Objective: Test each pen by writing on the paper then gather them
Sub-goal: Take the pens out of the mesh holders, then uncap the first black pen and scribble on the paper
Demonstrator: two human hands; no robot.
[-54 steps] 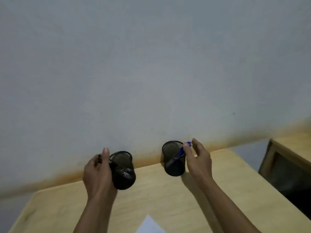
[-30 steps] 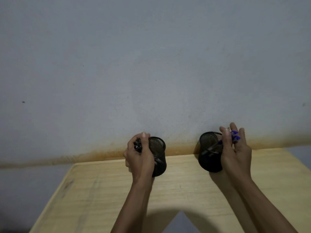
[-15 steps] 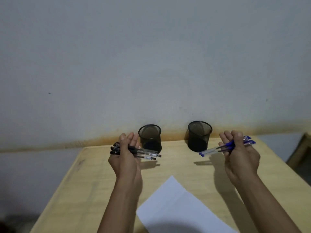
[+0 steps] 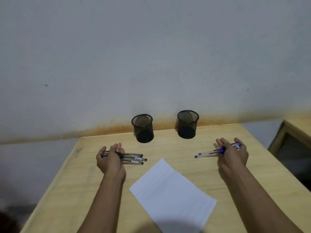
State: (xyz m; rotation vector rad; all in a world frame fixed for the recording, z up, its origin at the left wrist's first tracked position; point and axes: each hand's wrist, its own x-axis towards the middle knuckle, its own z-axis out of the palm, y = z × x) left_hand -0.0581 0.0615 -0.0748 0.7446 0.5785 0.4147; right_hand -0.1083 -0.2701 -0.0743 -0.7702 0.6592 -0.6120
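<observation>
**Pens in both fists, paper waiting**

The paper (image 4: 173, 194) is your landmark: a blank white sheet, lying skewed on the table (image 4: 210, 167), one corner pointing toward the far edge. I see no ink on it, so by my reading the testing has not started.

Left of that far corner, your left hand (image 4: 110, 161) is clenched around the black pens (image 4: 133, 158), a bundle of clear barrels with dark caps, tips pointing toward the sheet. They sit low over the wood; whether they touch it I cannot tell. Right of the corner and well apart from it, your right hand (image 4: 233, 155) grips the blue pens (image 4: 210, 153), clear barrels with blue caps, tips angled toward the paper too. The exact count in either fist is unclear.

You are at the step of getting pens ready to write. The next move likely calls for setting the bundles down beside the sheet, or freeing one pen into a writing hold, uncapping it, and bringing its tip onto the paper.

Beyond the sheet, against the wall, two black mesh cups (image 4: 143, 129) stand upright and look empty.
</observation>
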